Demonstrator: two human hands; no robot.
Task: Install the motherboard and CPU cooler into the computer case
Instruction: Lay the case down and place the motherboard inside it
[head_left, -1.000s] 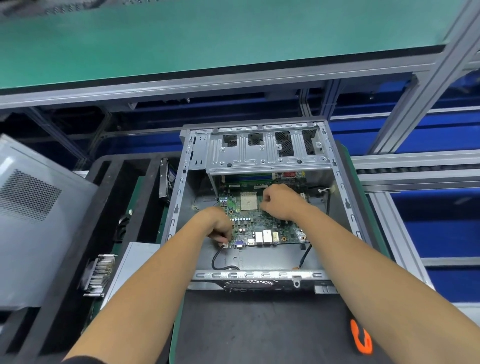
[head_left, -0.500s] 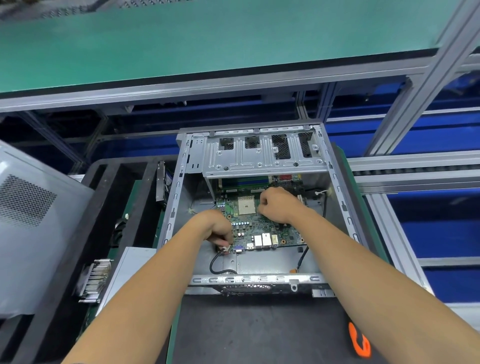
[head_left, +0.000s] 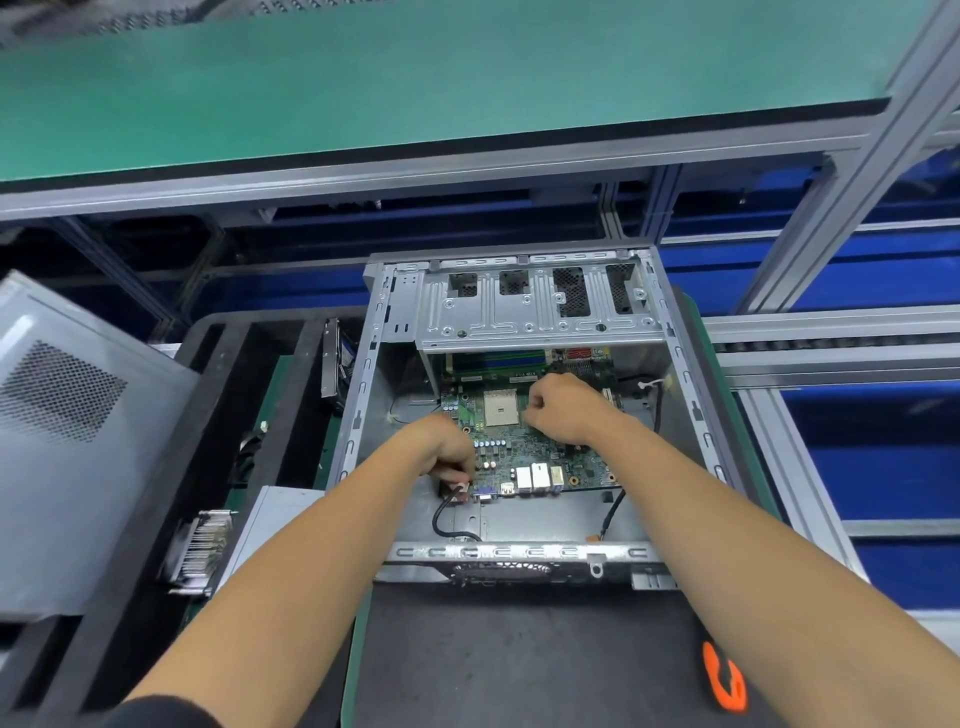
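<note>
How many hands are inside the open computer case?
2. The left hand grips at the near left corner of the green board; the right hand rests curled on the board beside the pale square socket. None seems hidden.

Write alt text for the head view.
Both hands reach into an open metal computer case: the left hand grips the near left corner of the green motherboard, the right hand holds it beside the CPU socket. A finned CPU cooler waits left of the case.
</note>
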